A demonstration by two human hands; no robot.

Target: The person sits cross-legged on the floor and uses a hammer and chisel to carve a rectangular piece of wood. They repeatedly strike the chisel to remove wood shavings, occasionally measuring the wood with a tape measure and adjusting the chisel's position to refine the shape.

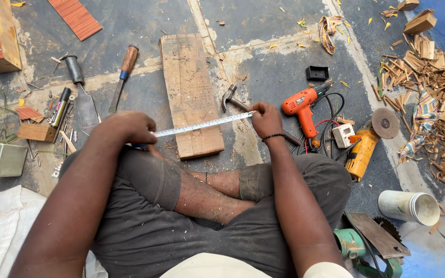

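Observation:
I sit cross-legged on the floor. My left hand [127, 128] grips the case end of a steel tape measure [202, 125]. The free end of the tape is pinched by my right hand [265, 119]. The tape is stretched across the near end of a worn wooden plank [189, 87], roughly crosswise to its length. A claw hammer [232, 100] lies just beyond my right hand, beside the plank.
An orange electric drill [301, 108] and a yellow angle grinder [364, 149] lie to the right, with cables. Chisels [123, 74] and small tools lie on the left. Wood offcuts [433, 77] pile up at far right. A white cylinder [408, 206] and a green saw [372, 247] are near my right leg.

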